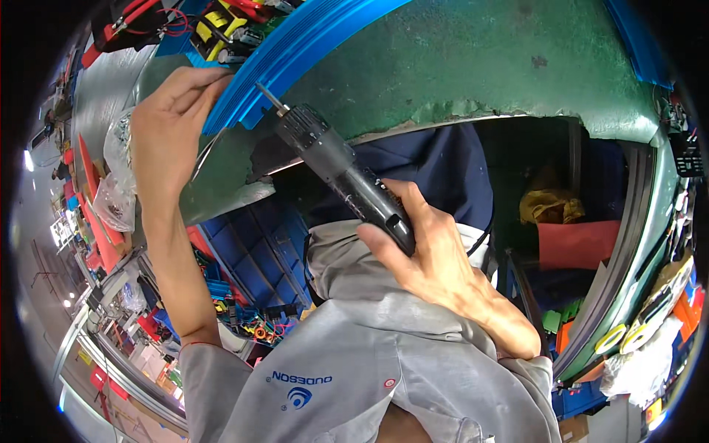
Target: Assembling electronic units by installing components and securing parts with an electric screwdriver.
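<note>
My right hand point(436, 251) is wrapped round a black electric screwdriver point(340, 166). The tool slants up and to the left, its thin metal bit reaching the near side of a long blue ribbed metal casing point(295, 48). Whether the bit sits in a screw is too small to tell. My left hand point(173, 111) has its fingers bent and pinched at the casing's left end; the fingertips are partly hidden behind it. Yellow and black electronic parts point(221, 33) show just beyond the casing, along with red wires.
A worn green tabletop point(473, 66) with a chipped front edge carries the casing. Another blue metal piece point(639, 44) lies at the far right. Blue crates point(255, 255) stand below at the left. Right of my lap is an opening with a red sheet point(580, 244); tape rolls point(635, 336) lie farther right.
</note>
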Tool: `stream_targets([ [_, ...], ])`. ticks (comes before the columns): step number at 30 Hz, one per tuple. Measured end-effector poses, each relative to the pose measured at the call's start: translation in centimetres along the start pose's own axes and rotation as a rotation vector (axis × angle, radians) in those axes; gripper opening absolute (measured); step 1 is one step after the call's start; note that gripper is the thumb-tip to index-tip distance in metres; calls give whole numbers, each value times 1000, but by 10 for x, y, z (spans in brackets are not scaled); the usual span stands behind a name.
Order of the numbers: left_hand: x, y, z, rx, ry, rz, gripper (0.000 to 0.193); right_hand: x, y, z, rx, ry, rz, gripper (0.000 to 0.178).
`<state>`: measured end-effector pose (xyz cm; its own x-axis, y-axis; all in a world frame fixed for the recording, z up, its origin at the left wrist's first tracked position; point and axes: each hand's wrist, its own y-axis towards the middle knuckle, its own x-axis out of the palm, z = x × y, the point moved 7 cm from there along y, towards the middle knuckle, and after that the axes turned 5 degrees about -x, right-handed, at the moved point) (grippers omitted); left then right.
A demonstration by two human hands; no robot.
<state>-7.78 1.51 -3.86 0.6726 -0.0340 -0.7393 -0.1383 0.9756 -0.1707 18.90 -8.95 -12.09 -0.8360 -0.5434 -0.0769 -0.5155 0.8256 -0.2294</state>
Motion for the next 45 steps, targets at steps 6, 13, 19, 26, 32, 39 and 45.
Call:
stream_targets([
  [6,0,-6,20,-29,217,34,9,15,-13,16,412,678,-260,76],
  [13,5,-9,19,126,-41,-76,15,18,-20,25,491,701,-295,94],
  [19,0,-7,17,149,-110,-90,17,24,-22,27,579,966,-377,99],
  [26,-8,-16,23,180,-94,-225,38,23,-21,13,558,837,-372,99],
  [32,-7,-30,32,226,16,-278,41,27,-17,13,522,560,-205,98],
  [39,-2,-25,40,265,121,-205,42,53,-35,27,578,1340,-449,92],
  [45,-49,-1,73,430,205,-32,11,-8,-40,47,386,347,-123,69],
])
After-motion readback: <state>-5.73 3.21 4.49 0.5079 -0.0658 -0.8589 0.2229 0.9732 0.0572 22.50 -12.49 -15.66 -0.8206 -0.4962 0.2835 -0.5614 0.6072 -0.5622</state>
